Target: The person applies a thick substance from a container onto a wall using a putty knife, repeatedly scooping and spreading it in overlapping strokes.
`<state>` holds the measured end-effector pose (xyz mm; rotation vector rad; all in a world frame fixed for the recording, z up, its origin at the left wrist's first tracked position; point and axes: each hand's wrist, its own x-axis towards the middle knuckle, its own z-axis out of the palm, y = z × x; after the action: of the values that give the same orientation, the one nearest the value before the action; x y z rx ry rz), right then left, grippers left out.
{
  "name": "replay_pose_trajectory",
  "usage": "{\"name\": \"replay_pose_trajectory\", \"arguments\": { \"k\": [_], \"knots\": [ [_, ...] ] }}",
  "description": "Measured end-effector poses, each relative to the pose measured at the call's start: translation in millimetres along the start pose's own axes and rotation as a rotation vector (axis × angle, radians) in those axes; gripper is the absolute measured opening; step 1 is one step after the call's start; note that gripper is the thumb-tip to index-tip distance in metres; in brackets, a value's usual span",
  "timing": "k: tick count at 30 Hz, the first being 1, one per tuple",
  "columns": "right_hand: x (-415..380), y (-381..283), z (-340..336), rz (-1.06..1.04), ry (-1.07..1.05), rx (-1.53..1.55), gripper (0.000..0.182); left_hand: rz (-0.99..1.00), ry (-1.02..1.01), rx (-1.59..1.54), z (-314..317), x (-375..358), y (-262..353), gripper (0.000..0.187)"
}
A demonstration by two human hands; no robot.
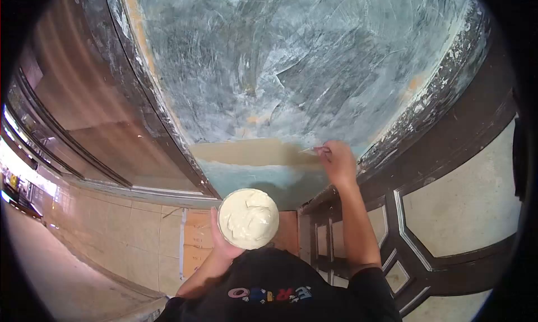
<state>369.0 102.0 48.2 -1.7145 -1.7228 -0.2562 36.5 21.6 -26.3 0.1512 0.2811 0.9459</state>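
In my left hand [223, 244] is a round tub of thick cream-coloured paste [248, 219], held level in front of my chest with the fingers around its side. My right hand [339, 160] is closed on a thin tool with a pinkish handle [321, 149]. The pale tip of that tool points left at the wall, and its exact shape is too small to make out. Close by runs a smooth beige band [241, 152] across the lower part of the grey-blue wall [291, 58]. Streaks and patches of pale filler mark the wall above it.
Dark wooden frames border the wall, with a glass-paned one [95, 92] on the left and a panelled door [414, 232] on the right. Flattened cardboard [199, 241] lies on the tiled floor [131, 226] below. Further left is a bright opening.
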Motion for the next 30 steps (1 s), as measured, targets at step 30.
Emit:
{"name": "replay_pose_trajectory", "arguments": {
  "k": [30],
  "knots": [
    [-3, -14, 10, -0.104, -0.049, -0.049, 0.017, 0.026, 0.046, 0.012, -2, -5, 10, 0.084]
  ]
}}
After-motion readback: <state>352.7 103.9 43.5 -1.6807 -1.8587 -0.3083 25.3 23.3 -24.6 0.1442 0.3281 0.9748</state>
